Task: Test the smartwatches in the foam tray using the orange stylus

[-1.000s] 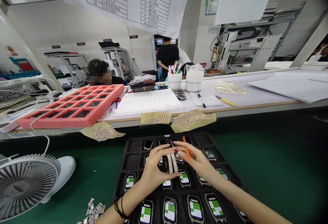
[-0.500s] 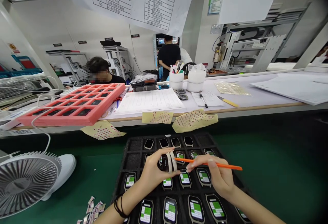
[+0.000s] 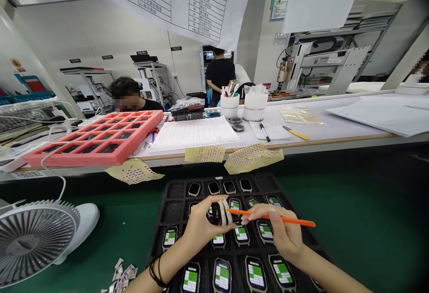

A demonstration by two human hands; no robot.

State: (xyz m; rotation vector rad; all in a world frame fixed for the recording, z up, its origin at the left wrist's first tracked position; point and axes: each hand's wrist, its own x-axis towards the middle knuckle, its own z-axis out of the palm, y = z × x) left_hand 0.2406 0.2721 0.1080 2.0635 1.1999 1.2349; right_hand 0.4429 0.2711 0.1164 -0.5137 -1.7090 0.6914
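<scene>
Over the black foam tray (image 3: 170,212), my left hand (image 3: 197,226) grips a smartwatch (image 3: 217,215) on edge between thumb and fingers. A second pale case (image 3: 227,212) sits right beside it in the same grip, its far face out of sight. My right hand (image 3: 286,232) is closed around a thin orange stick (image 3: 301,222). The stick's tip points left and meets the pale case's edge, or lies just in front of it. Below both hands, several smartwatches with lit green and white screens (image 3: 222,275) rest in the tray's pockets; the back row's screens (image 3: 246,185) are dark.
At left stands a white fan (image 3: 30,244), with small labels or packets (image 3: 122,277) near it. The shelf beyond carries a pink foam tray (image 3: 114,156), paper sheets (image 3: 194,132), a pen cup (image 3: 229,105) and a yellow cutter (image 3: 298,133). Two people are in the background.
Very little differs. The orange stick's tip end is slightly lower, and the view has shifted a bit. Both hands keep their holds.
</scene>
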